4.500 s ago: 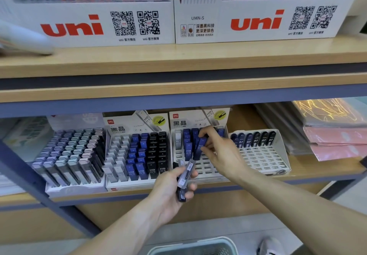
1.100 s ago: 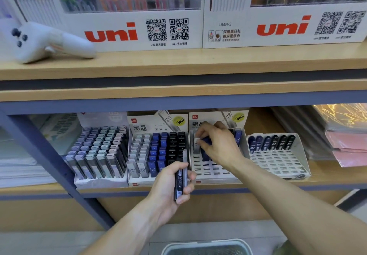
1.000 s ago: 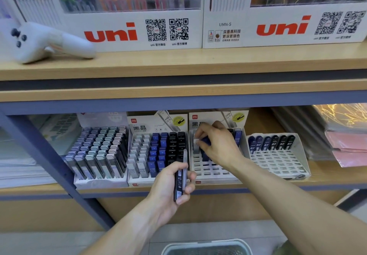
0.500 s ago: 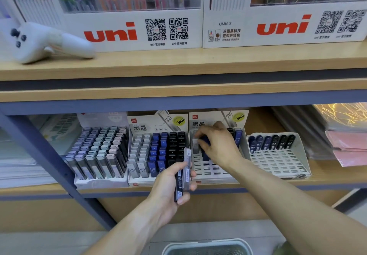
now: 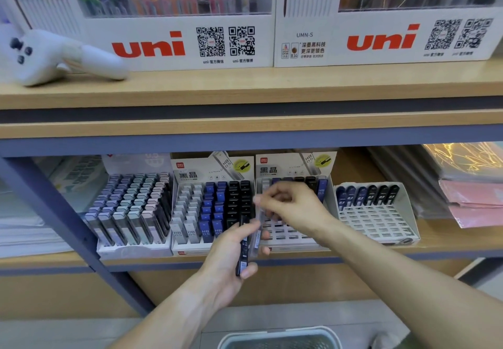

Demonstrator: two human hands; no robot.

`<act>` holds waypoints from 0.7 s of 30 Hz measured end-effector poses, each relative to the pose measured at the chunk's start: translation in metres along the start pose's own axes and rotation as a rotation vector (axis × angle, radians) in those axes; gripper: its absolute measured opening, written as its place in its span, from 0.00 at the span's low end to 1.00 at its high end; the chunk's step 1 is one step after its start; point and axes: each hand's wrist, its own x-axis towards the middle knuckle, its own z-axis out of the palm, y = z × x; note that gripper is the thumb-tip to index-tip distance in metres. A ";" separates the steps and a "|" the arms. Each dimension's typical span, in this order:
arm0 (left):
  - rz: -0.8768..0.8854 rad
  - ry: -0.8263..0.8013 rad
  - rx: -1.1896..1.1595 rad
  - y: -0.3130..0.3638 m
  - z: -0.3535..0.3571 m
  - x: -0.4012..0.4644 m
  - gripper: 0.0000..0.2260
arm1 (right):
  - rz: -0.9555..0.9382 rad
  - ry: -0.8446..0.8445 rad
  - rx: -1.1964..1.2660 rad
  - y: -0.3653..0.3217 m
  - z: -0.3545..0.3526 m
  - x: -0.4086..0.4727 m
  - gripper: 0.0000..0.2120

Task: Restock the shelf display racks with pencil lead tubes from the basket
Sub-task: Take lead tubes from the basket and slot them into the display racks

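A: While the left hand (image 5: 231,250) grips that small bundle of slim dark and clear plastic pencil lead tubes (image 5: 249,242) upright in its curled fingers, what could go wrong?

B: The bundle looks loosely stacked. If the right hand (image 5: 294,207) tugs one tube out crookedly, I'd guess the others could slide free and drop toward the pale plastic basket (image 5: 277,336) below, or miss it.

A: And the right hand?

B: Its fingers are bent together, seemingly pinching the top of the clear tube; motion blur keeps me from being sure. It hovers in front of the white gridded display rack (image 5: 294,233), whose front rows look mostly vacant.

A: Where does the tube sit against the fingers?

B: The lower end lies under the left thumb, the top by the right fingertips (image 5: 268,199).
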 end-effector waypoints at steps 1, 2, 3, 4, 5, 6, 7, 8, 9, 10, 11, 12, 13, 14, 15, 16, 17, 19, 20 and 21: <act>0.007 -0.002 0.014 -0.001 0.000 0.001 0.14 | 0.023 -0.042 0.042 0.000 -0.001 -0.005 0.08; 0.016 0.001 0.027 -0.002 0.000 0.001 0.15 | 0.033 -0.064 0.087 0.000 -0.003 -0.008 0.08; 0.024 0.005 0.036 -0.003 0.000 0.002 0.16 | 0.037 -0.071 0.133 0.000 -0.006 -0.011 0.09; 0.029 0.009 0.040 -0.004 0.001 0.002 0.15 | 0.037 -0.070 0.171 0.001 -0.010 -0.011 0.10; 0.030 0.010 0.041 -0.003 0.002 0.001 0.15 | 0.036 -0.064 0.202 0.000 -0.015 -0.012 0.11; 0.026 0.008 0.036 -0.003 0.003 0.000 0.14 | 0.035 -0.059 0.230 0.000 -0.019 -0.013 0.12; 0.020 0.004 0.028 -0.003 0.003 0.000 0.13 | 0.038 -0.052 0.256 0.000 -0.022 -0.013 0.12; 0.013 0.001 0.020 -0.003 0.003 -0.001 0.13 | 0.042 -0.043 0.273 0.001 -0.024 -0.013 0.12; 0.009 -0.001 0.017 -0.003 0.003 -0.001 0.13 | 0.045 -0.035 0.279 0.001 -0.025 -0.014 0.11; 0.008 -0.001 0.019 -0.003 0.003 -0.001 0.13 | 0.046 -0.030 0.286 0.003 -0.026 -0.014 0.10; 0.010 0.003 0.023 -0.004 0.003 -0.001 0.13 | 0.046 -0.026 0.301 0.004 -0.026 -0.014 0.09; 0.014 0.008 0.028 -0.004 0.003 -0.001 0.13 | 0.045 -0.022 0.321 0.004 -0.027 -0.014 0.09; 0.017 0.015 0.032 -0.004 0.003 -0.002 0.13 | 0.044 -0.019 0.333 0.004 -0.027 -0.014 0.08; 0.015 0.023 0.033 -0.003 0.004 -0.002 0.13 | 0.040 -0.014 0.330 0.004 -0.027 -0.014 0.08; 0.008 0.030 0.026 -0.003 0.004 -0.002 0.12 | 0.034 0.002 0.320 0.004 -0.028 -0.014 0.08; -0.005 0.037 0.012 -0.003 0.004 -0.002 0.12 | 0.020 0.037 0.310 0.004 -0.027 -0.012 0.08; -0.024 0.039 -0.006 -0.002 0.004 -0.002 0.13 | -0.001 0.094 0.303 0.004 -0.026 -0.010 0.08; -0.066 0.031 -0.044 0.000 0.003 0.000 0.17 | -0.060 0.235 0.266 0.005 -0.025 -0.005 0.09; -0.083 0.023 -0.060 -0.001 0.002 0.001 0.19 | -0.099 0.296 0.218 0.006 -0.025 -0.002 0.10; -0.094 0.016 -0.073 -0.001 0.000 0.001 0.21 | -0.140 0.336 0.152 0.007 -0.024 0.000 0.10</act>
